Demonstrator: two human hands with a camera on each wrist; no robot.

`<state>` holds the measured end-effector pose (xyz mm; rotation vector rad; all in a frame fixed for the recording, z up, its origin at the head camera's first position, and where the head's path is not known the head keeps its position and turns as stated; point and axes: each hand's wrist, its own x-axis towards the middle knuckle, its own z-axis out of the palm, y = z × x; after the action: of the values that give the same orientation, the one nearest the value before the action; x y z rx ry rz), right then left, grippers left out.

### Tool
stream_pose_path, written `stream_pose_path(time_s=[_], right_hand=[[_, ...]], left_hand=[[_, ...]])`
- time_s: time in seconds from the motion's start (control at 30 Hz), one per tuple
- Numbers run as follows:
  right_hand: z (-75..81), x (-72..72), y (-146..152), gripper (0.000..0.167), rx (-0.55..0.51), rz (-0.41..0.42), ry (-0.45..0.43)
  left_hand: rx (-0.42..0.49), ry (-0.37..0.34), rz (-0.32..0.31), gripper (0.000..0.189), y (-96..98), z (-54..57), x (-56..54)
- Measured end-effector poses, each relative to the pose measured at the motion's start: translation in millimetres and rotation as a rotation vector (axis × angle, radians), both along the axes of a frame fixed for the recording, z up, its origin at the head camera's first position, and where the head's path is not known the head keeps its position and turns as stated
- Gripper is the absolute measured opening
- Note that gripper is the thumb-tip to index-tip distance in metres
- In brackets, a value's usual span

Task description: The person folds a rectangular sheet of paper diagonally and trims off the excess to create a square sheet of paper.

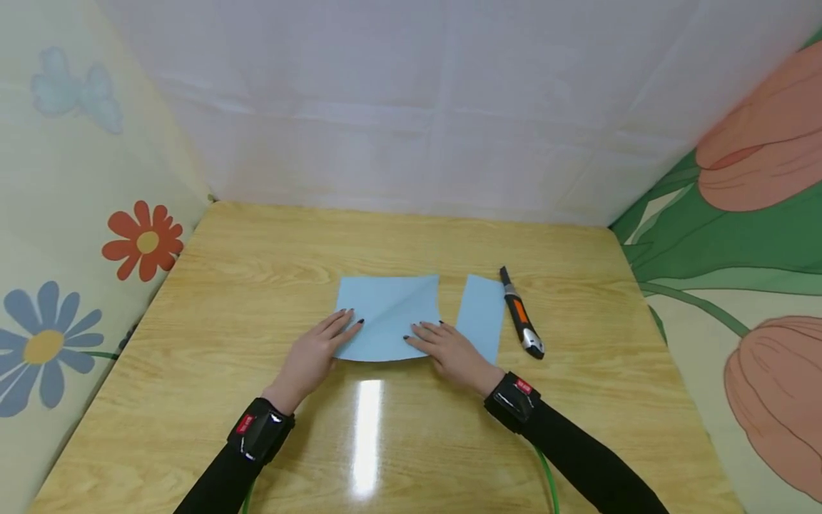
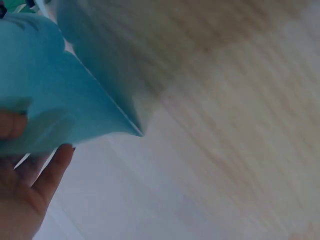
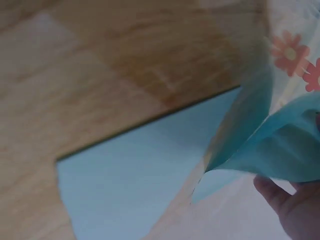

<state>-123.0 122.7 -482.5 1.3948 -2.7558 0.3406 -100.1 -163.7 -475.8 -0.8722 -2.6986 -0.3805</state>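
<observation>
Both hands hold a light blue sheet of paper at its near side, its front edge lifted a little. A diagonal crease or ridge runs towards its far right corner. My left hand grips the left part, fingers spread on top; in the left wrist view a digit lies against the paper on its other face. On the right side, my right hand grips likewise, fingers pointing inward. A narrower blue paper strip lies flat by the right hand. Right of the strip is a black, orange and silver utility knife.
The wooden table reflects a bright light streak in front of the sheet. Behind it hangs a white cloth. Flower-printed panels stand on the left and right. A green cable hangs beside the right forearm.
</observation>
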Motion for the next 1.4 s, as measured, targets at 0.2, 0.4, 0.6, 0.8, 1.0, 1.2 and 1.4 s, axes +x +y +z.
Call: stream_pose_path(time_s=[0.2, 0.4, 0.6, 0.8, 1.0, 1.2, 1.4], right_hand=[[-8.2, 1.5, 3.1, 0.041, 0.088, -0.015, -0.101], [-12.9, 1.4, 3.0, 0.041, 0.106, -0.026, -0.143], [-13.4, 2.2, 4.8, 0.042, 0.119, -0.031, -0.15], [-5.9, 5.3, 0.9, 0.05, 0.141, -0.031, -0.243], [5.8, 7.8, -39.8, 0.052, 0.23, 0.039, -0.231], [-0.2, 9.5, -86.2, 0.052, 0.328, 0.154, -0.117], [-9.8, 6.2, -96.9, 0.053, 0.363, 0.134, -0.15]], left_hand=[[-0.09, -0.233, -0.02, 0.074, -3.8, -10.7, 2.0], [-0.064, -0.429, 0.024, 0.077, -7.4, -17.0, 3.0], [-0.096, -0.481, 0.113, 0.051, -11.6, -22.4, -0.6], [-0.132, -0.504, 0.13, 0.054, -15.0, -21.9, -3.4], [-0.114, -0.548, 0.173, 0.058, -16.6, -18.2, -2.7], [-0.132, -0.535, 0.167, 0.06, -18.5, -20.0, -1.9], [-0.137, -0.482, 0.159, 0.062, -18.7, -23.4, -3.6]])
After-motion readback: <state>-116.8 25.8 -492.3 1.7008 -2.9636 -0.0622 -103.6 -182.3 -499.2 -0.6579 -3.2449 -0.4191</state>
